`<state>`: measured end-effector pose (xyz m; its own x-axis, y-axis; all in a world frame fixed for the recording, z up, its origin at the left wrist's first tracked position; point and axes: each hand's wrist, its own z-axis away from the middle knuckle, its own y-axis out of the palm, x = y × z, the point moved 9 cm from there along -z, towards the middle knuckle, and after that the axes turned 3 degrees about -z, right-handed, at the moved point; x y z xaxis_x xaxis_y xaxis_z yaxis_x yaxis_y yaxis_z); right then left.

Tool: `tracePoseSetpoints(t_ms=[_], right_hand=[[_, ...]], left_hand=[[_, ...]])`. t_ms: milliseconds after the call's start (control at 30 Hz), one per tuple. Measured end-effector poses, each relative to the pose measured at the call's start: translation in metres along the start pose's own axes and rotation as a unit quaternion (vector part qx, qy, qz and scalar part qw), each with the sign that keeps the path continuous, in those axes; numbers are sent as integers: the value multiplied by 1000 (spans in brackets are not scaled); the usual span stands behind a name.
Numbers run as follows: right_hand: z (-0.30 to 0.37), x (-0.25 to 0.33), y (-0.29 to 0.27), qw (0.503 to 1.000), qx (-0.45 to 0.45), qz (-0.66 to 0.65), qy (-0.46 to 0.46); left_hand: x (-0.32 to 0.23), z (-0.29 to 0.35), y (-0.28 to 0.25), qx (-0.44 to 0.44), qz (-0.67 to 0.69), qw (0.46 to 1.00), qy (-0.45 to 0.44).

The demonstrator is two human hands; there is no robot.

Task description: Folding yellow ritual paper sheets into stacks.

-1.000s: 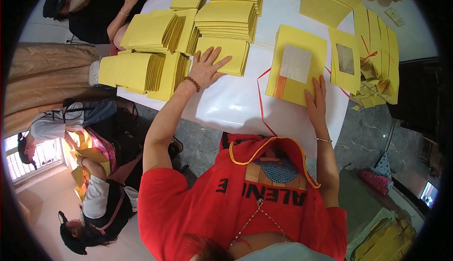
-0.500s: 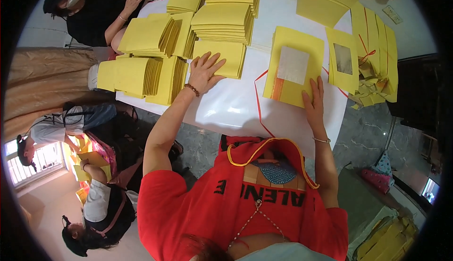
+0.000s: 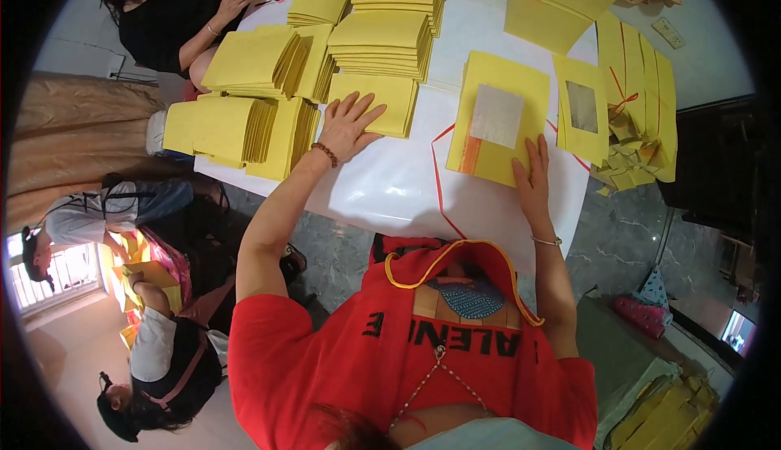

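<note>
My left hand (image 3: 351, 128), a beaded bracelet on its wrist, lies with spread fingers on the near edge of a low stack of folded yellow paper (image 3: 386, 96). To the right, a larger stack of yellow paper (image 3: 533, 84) rests on the table. On its top are a silvery square (image 3: 497, 116) and an orange strip (image 3: 470, 155). My right hand (image 3: 532, 180) lies against that stack's lower right edge, fingers stretched out and thumb at the paper's rim. Neither hand grips anything. A red ribbon (image 3: 437, 177) runs under the stack and down the table's near side.
Several piles of folded yellow paper (image 3: 378, 39) fill the table's left and back. At the right lie a yellow sheet with a silvery patch (image 3: 582, 108) and a ribbon-tied yellow bundle (image 3: 639, 84). A co-worker's hand (image 3: 236, 1) works at the far left; two people stand left.
The whole view has shifted slightly, so the table sits a little further left. Both my hands stay at the same paper stacks.
</note>
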<state>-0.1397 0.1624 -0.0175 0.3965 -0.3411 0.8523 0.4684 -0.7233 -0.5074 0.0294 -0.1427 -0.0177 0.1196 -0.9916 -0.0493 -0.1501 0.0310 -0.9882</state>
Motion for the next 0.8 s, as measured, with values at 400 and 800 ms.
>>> tracePoseSetpoints(t_ms=[400, 800], right_hand=[[2, -2, 0, 1000, -9, -14, -5], [0, -8, -9, 992, 16, -122, 18]], left_hand=[[-30, -18, -43, -72, 4, 997, 11], [-164, -38, -31, -50, 166, 975, 137]])
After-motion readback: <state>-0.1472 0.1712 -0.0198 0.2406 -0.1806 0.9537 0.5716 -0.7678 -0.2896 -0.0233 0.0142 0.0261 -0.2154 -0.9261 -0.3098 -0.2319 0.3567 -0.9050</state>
